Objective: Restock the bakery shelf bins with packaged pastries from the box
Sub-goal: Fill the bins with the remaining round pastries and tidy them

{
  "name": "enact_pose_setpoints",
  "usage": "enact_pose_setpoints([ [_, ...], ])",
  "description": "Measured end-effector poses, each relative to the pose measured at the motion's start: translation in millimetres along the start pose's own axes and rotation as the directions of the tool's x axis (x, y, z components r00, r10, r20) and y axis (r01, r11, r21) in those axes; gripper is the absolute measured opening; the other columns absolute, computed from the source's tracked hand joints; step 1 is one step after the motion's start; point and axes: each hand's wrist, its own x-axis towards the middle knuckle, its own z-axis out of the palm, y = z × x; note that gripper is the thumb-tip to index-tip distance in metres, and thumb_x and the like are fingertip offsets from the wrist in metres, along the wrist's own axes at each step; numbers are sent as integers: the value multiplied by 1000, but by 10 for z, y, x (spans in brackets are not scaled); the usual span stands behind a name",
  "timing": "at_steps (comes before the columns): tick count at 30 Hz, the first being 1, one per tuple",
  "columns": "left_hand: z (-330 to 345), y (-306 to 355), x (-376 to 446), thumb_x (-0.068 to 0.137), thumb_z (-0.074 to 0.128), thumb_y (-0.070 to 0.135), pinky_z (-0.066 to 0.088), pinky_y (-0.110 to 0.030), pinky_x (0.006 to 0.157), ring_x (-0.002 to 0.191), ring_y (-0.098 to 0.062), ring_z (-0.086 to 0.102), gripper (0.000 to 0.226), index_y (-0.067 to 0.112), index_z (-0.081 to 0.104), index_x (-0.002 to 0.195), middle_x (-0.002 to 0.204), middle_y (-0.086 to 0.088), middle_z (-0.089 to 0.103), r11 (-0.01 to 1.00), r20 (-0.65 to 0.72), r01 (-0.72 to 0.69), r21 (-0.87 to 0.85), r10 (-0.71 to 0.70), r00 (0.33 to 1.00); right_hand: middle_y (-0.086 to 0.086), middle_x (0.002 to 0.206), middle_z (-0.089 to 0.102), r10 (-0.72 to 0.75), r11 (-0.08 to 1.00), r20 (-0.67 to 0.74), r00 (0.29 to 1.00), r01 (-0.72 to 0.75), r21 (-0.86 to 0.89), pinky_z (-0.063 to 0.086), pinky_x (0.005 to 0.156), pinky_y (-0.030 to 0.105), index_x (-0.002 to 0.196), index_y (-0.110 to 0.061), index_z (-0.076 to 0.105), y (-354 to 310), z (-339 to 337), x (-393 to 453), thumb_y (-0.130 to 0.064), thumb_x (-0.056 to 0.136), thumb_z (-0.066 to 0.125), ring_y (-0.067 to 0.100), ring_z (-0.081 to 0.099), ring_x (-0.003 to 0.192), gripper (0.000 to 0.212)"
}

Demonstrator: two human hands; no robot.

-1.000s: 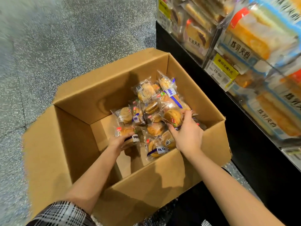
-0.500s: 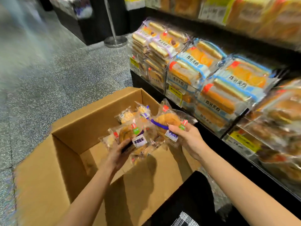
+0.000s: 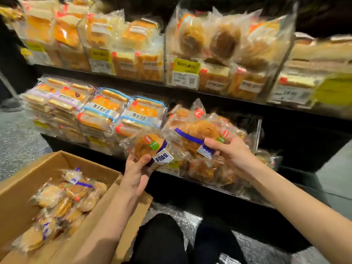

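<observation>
My left hand (image 3: 136, 173) grips a clear-wrapped round pastry (image 3: 146, 146) with a blue band and white label, held up in front of the lower shelf. My right hand (image 3: 231, 154) pinches a second, similar packaged pastry (image 3: 198, 130) over a clear shelf bin (image 3: 258, 130) that holds several like packets. The cardboard box (image 3: 17, 189) sits on the floor at lower left, open, with several wrapped pastries (image 3: 64, 201) inside.
Two black shelves carry clear bins of packaged sandwich bread (image 3: 106, 111) and buns (image 3: 209, 40), with yellow price tags (image 3: 185, 66) on the fronts. Speckled grey floor (image 3: 13, 134) lies to the left. My dark-trousered knees (image 3: 171, 241) are below the hands.
Both hands have lifted their pastries out of the box and up to the lower shelf bin. The view has swung from the box to the shelves.
</observation>
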Motion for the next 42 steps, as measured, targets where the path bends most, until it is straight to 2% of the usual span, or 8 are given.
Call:
enact_pose_setpoints([
  [5, 713, -450, 110, 9, 97, 34, 54, -21, 53, 60, -8, 68, 88, 13, 60, 86, 66, 2, 71, 998, 88, 27, 60, -33, 996, -6, 62, 68, -105, 994, -139, 985, 102, -33, 46, 52, 14, 90, -10, 65, -224, -752, -302, -14, 68, 74, 1, 60, 50, 24],
  [11, 1286, -865, 136, 80, 60, -10, 57, -24, 66, 75, -9, 69, 30, 15, 57, 98, 78, 5, 73, 964, 178, -9, 266, -40, 983, -9, 79, 70, -234, 956, -372, 899, 143, -256, 43, 52, 10, 96, -22, 65, -221, -1558, -482, -25, 55, 79, -2, 60, 61, 43],
  [17, 1507, -1057, 169, 63, 77, 21, 53, -25, 85, 97, -8, 67, 51, 18, 58, 111, 105, -1, 68, 900, 201, -82, 429, -6, 980, 5, 105, 70, -109, 843, -566, 817, -225, -488, 51, 92, 39, 108, -16, 68, 252, -2228, -383, -32, 49, 92, 20, 65, 98, 65],
  [21, 1589, -1132, 134, 71, 77, 6, 49, -8, 69, 81, 9, 64, 40, 28, 55, 97, 95, 11, 65, 804, 247, -161, 573, 18, 969, 6, 97, 71, 92, 619, -567, 819, -493, -612, 53, 82, 33, 96, -13, 72, 496, -2287, -136, -29, 51, 93, 22, 65, 90, 53],
  [24, 1590, -1109, 157, 62, 79, 22, 52, -15, 76, 90, 2, 65, 46, 28, 56, 102, 101, 9, 66, 792, 241, -122, 598, -32, 970, 9, 83, 68, 302, 636, -534, 790, -584, -504, 56, 66, 30, 76, -9, 64, 563, -2222, 72, -24, 56, 91, 19, 65, 74, 37],
  [33, 1628, -1113, 219, 65, 77, 23, 51, -11, 66, 85, 6, 65, 47, 31, 53, 104, 101, 12, 65, 765, 236, -74, 640, -104, 966, 0, 69, 63, 408, 400, -506, 760, -647, -649, 45, 45, 19, 72, -14, 56, 720, -2028, 339, -31, 55, 91, 9, 59, 57, 43],
  [37, 1626, -1090, 195, 55, 78, 30, 51, -19, 76, 92, -1, 66, 56, 30, 54, 106, 104, 9, 66, 767, 238, -72, 637, -107, 965, 4, 73, 65, 426, 338, -524, 738, -667, -664, 58, 58, 30, 78, -10, 56, 705, -2038, 277, -37, 54, 92, 17, 67, 65, 50],
  [42, 1652, -1061, 162, 56, 80, 32, 51, -19, 77, 96, -6, 65, 60, 27, 56, 111, 106, 6, 67, 733, 248, -98, 673, -99, 964, 0, 95, 63, 329, 205, -590, 738, -665, -718, 49, 67, 29, 102, -13, 54, 582, -2000, 165, -50, 57, 87, 19, 63, 90, 67],
])
